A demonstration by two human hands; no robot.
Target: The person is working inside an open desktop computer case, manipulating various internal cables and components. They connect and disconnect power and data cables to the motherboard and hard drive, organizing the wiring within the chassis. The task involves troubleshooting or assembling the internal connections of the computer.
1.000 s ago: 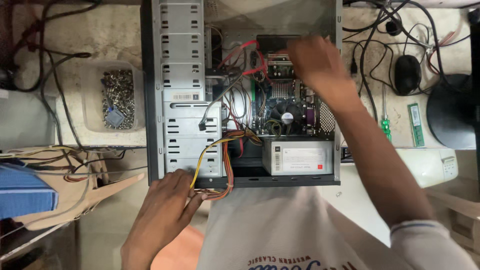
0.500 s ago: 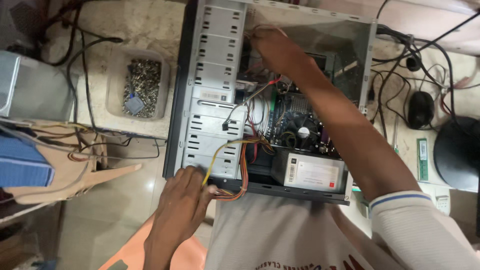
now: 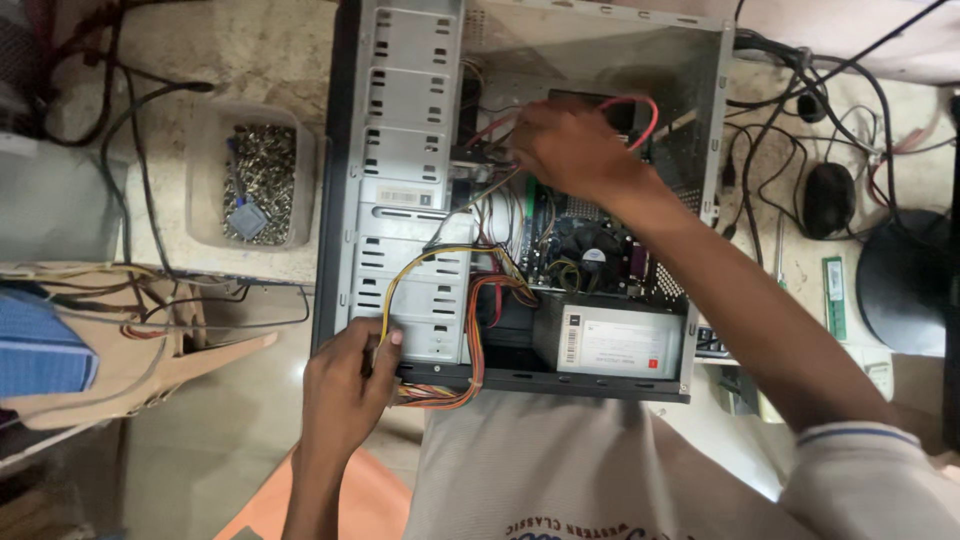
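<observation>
Inside open computer case, right hand on cables, left hand gripping frame

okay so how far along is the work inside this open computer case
Done: the computer case lies open, with power supply and cooling fan seated. In hand: the right hand works among the red cable and connectors, and the left hand grips the case's lower edge. Left: the yellow and orange wires hang loose.

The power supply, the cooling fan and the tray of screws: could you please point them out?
Power supply (image 3: 620, 342), head view, on its white label.
Cooling fan (image 3: 592, 252), head view, on the hub.
Tray of screws (image 3: 206, 180), head view, on its left wall.
</observation>
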